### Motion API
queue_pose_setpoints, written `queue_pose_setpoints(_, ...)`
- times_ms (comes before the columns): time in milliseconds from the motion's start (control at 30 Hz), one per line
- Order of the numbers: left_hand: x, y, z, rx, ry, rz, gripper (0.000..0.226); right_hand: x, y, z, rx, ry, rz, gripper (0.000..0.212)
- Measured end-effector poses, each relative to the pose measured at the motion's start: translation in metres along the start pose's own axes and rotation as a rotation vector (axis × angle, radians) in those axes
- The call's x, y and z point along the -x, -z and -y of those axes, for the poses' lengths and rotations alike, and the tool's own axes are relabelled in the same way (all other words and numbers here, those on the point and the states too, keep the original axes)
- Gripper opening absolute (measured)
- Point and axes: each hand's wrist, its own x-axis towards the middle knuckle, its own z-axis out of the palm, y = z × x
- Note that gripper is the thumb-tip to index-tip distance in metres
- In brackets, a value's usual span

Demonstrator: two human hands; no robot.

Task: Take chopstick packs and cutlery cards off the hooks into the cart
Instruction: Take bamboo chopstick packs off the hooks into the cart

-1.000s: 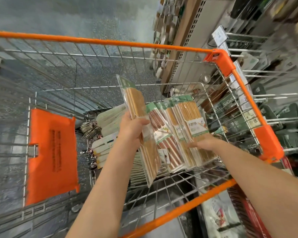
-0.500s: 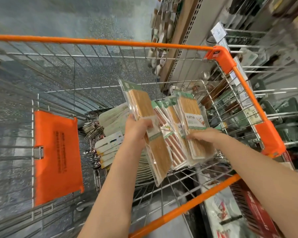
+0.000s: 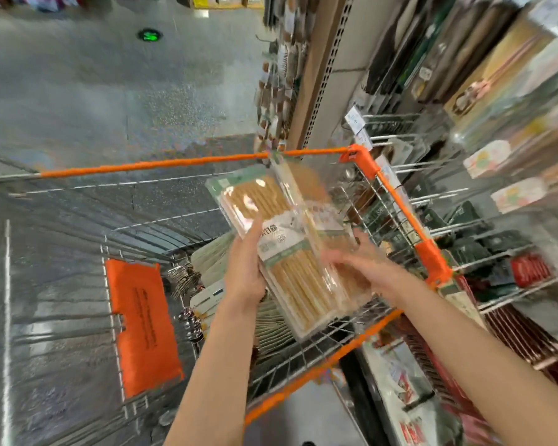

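Above the cart (image 3: 397,201), a basket of thin silver wire with an orange plastic rim, both hands hold a stack of chopstick packs (image 3: 290,252). These are long flat sleeves of clear glossy film with green and white paper bands, and pale wooden sticks lie in rows inside. The stack tilts, its top end up and away, its lower end toward the cart's near rail. The left hand (image 3: 245,268) grips the stack's left edge, thumb laid across the front film and fingers curled behind. The right hand (image 3: 364,262) is motion-blurred; its fingers reach to the right edge of the stack, but whether they clasp it cannot be told. Both forearms are bare and stretched forward. Print on the paper band is too smeared to read. Down in the basket lie pale cutlery cards (image 3: 207,294) beside shiny metal spoons (image 3: 184,278). An orange flap (image 3: 142,326) with unreadable black print hangs on the cart's left wall.
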Motion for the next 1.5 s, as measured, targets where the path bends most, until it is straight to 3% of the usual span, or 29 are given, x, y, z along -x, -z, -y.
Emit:
queue_pose_setpoints(100, 0.031, -0.019, -0.022, -0.031, -0.014, -0.004, 0.065, 0.033, -0.004, 0.023, 0.267, 0.116, -0.126, 0.122)
queue_pose_setpoints(133, 0.042, -0.026, -0.028, -0.06, -0.045, 0.007, 0.059, 0.047, -0.001, 0.032, 0.252, 0.137, -0.193, 0.112)
queue_pose_setpoints(167, 0.052, -0.032, -0.032, -0.109, -0.073, 0.016, 0.052, 0.059, 0.004, 0.038, 0.24, 0.16, -0.248, 0.086)
queue_pose_setpoints(233, 0.073, -0.05, -0.042, -0.181, -0.102, 0.053, 0.062, 0.091, 0.015, 0.055, 0.214, 0.183, -0.315, 0.043)
queue_pose_setpoints(267, 0.085, -0.06, -0.047, -0.186, -0.09, 0.091, 0.077, 0.106, 0.022, 0.062, 0.212, 0.189, -0.356, 0.042)
queue_pose_setpoints(367, 0.104, -0.093, -0.053, -0.231, -0.111, 0.195, 0.116, 0.149, 0.048, 0.075, 0.144, 0.215, -0.476, 0.09)
queue_pose_setpoints(400, 0.114, -0.107, -0.054, -0.252, -0.13, 0.227, 0.129, 0.166, 0.057, 0.077, 0.127, 0.228, -0.506, 0.094)
queue_pose_setpoints(467, 0.139, -0.133, -0.055, -0.259, -0.15, 0.292, 0.131, 0.203, 0.074, 0.08, 0.071, 0.283, -0.587, 0.075)
queue_pose_setpoints(533, 0.171, -0.156, -0.053, -0.3, -0.202, 0.371, 0.104, 0.238, 0.09, 0.079, -0.059, 0.337, -0.664, 0.056)
queue_pose_setpoints(600, 0.196, -0.178, -0.048, -0.349, -0.246, 0.451, 0.092, 0.268, 0.106, 0.072, -0.161, 0.371, -0.723, 0.045)
queue_pose_setpoints(767, 0.248, -0.236, -0.026, -0.361, -0.203, 0.58, 0.139, 0.339, 0.133, 0.057, -0.373, 0.457, -0.899, 0.025)
queue_pose_setpoints(900, 0.3, -0.266, -0.008, -0.386, -0.195, 0.73, 0.119, 0.384, 0.147, 0.041, -0.508, 0.524, -1.041, 0.04)
queue_pose_setpoints(1000, 0.33, -0.285, 0.005, -0.422, -0.184, 0.847, 0.058, 0.414, 0.158, 0.029, -0.575, 0.575, -1.118, 0.041)
queue_pose_setpoints(1033, 0.336, -0.291, 0.01, -0.454, -0.177, 0.877, 0.049, 0.424, 0.16, 0.026, -0.592, 0.596, -1.148, 0.041)
queue_pose_setpoints(1133, 0.356, -0.305, 0.021, -0.554, -0.193, 0.971, 0.052, 0.447, 0.169, 0.015, -0.636, 0.66, -1.218, 0.044)
queue_pose_setpoints(1300, 0.385, -0.32, 0.04, -0.557, -0.256, 1.081, 0.034, 0.485, 0.173, -0.002, -0.646, 0.705, -1.351, 0.045)
queue_pose_setpoints(1500, 0.415, -0.33, 0.068, -0.553, -0.196, 1.239, 0.033, 0.533, 0.169, -0.029, -0.68, 0.786, -1.491, 0.039)
